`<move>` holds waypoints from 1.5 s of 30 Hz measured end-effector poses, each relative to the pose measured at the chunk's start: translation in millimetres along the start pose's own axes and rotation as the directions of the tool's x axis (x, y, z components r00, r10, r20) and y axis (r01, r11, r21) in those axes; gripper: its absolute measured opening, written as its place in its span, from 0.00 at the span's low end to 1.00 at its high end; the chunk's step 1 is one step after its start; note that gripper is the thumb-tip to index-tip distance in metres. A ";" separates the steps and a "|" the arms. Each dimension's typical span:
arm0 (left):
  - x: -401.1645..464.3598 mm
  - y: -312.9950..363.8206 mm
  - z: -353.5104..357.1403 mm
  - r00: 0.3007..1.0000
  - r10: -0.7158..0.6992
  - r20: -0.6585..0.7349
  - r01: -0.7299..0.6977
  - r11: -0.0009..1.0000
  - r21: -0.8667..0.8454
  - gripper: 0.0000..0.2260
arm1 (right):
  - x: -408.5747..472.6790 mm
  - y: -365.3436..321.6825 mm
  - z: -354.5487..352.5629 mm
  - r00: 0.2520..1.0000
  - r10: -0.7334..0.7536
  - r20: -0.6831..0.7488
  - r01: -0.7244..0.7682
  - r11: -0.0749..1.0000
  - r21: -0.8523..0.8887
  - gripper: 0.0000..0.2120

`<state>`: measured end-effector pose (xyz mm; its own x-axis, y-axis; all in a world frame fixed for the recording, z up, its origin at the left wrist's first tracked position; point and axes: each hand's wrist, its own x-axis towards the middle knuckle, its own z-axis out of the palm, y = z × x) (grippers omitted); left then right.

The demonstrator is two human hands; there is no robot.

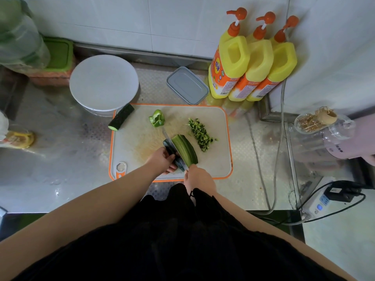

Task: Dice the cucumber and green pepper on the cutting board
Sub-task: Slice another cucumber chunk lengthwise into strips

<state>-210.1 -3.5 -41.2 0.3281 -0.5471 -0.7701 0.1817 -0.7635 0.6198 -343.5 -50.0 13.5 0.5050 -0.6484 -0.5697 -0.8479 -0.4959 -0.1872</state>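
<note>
Our left hand (162, 159) curls its fingers over the cucumber (185, 150) mid-board, our right hand (199, 177) grips the knife (174, 148) — we'd tuck those fingertips back, slicing evenly lengthwise — green pepper (156, 118) waiting behind on the cutting board (219, 159).

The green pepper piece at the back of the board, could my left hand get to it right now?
Probably yes: bare board lies between the left hand and the green pepper piece, but it must first release the cucumber.
</note>
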 end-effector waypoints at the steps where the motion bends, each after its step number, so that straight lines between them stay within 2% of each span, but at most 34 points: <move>1: 0.4 -0.9 0.8 1.000 0.000 -0.010 0.000 1.000 -0.002 0.11 | 2.0 -2.2 0.3 1.000 -0.003 0.003 0.003 1.000 0.003 0.11; 9: 6.9 -6.9 0.5 1.000 -0.011 0.006 0.011 0.999 -0.031 0.10 | -2.3 3.7 2.7 0.997 0.011 0.070 -0.010 1.000 -0.023 0.13; 15: 7.1 -6.2 2.8 0.999 -0.031 -0.022 0.030 0.999 -0.038 0.10 | 6.4 -7.0 4.2 1.000 -0.004 0.031 0.004 1.000 -0.010 0.10; 20: 7.8 -7.0 0.3 0.999 -0.033 -0.015 0.032 0.999 -0.044 0.09 | 0.0 3.4 13.5 0.998 0.036 0.053 -0.033 0.998 -0.060 0.16; 24: 9.9 -6.6 2.1 0.999 -0.043 0.004 0.043 0.998 -0.050 0.09 | 8.1 -0.9 12.9 0.998 0.027 0.055 -0.026 0.999 -0.036 0.13; 28: 8.0 -5.8 0.8 1.000 -0.014 0.006 0.015 0.999 -0.037 0.11 | 8.7 5.5 12.2 0.993 0.049 0.107 -0.046 0.999 -0.024 0.16; 33: 7.4 -7.4 1.7 0.999 0.008 -0.043 -0.010 1.000 -0.027 0.11 | 9.5 6.9 15.5 0.997 0.037 0.067 -0.035 0.999 -0.027 0.15; 38: 5.2 -6.3 0.1 1.000 0.000 -0.007 -0.001 1.000 -0.016 0.11 | 13.2 3.6 19.7 0.997 0.026 0.069 -0.025 1.000 -0.018 0.15; 43: 3.3 -5.2 2.3 0.999 0.011 -0.033 -0.012 1.000 -0.015 0.11 | 15.5 0.3 18.1 0.994 0.022 0.105 -0.024 0.999 0.023 0.12; 45: 2.4 -4.9 3.1 0.999 0.013 -0.032 -0.014 1.000 -0.026 0.11 | 14.7 -1.3 17.5 0.998 0.033 0.058 -0.034 0.999 0.007 0.12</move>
<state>-213.1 -2.1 -46.5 0.3597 -0.5459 -0.7567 0.2008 -0.7467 0.6341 -337.8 -48.8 -8.6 0.4663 -0.6301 -0.6209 -0.8656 -0.4697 -0.1734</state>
